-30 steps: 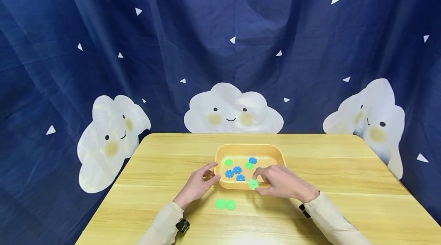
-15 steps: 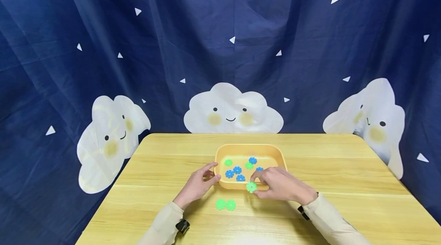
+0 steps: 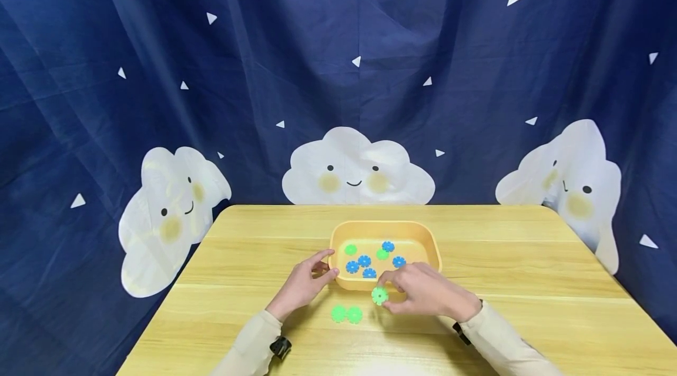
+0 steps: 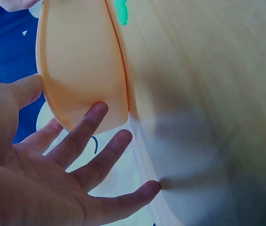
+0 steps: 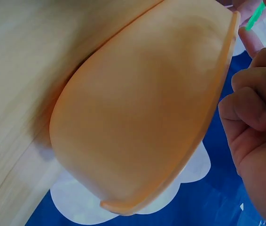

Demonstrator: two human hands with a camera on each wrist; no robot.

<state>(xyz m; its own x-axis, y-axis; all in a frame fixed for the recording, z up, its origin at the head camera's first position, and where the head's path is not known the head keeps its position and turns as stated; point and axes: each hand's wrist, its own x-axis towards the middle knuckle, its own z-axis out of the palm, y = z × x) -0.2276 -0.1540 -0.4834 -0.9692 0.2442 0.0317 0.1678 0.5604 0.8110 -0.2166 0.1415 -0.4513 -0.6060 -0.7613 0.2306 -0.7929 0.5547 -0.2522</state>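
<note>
In the head view, my right hand (image 3: 425, 291) pinches a green notched plastic disc (image 3: 379, 296) between thumb and index finger, in front of the orange bin (image 3: 349, 284). The right wrist view shows that disc (image 5: 255, 17) edge-on, with the other fingers curled. My left hand (image 3: 301, 285) touches the bin's left end, its fingers spread and thumb tip at the rim in the left wrist view. Two green discs (image 3: 346, 314) lie edge to edge on the table; I cannot tell if they are joined. Inside the bin are several blue discs (image 3: 364, 261) and two green discs (image 3: 351, 249).
The wooden table (image 3: 254, 247) extends to both sides of the bin. Behind its far edge hangs a dark blue curtain (image 3: 254, 59) with white clouds and triangles. Each wrist wears a black band (image 3: 281, 347).
My right hand has moved left and toward me with the green disc, away from the bin's front rim. A blue disc near the hand now shows fully. The left hand stays put.
</note>
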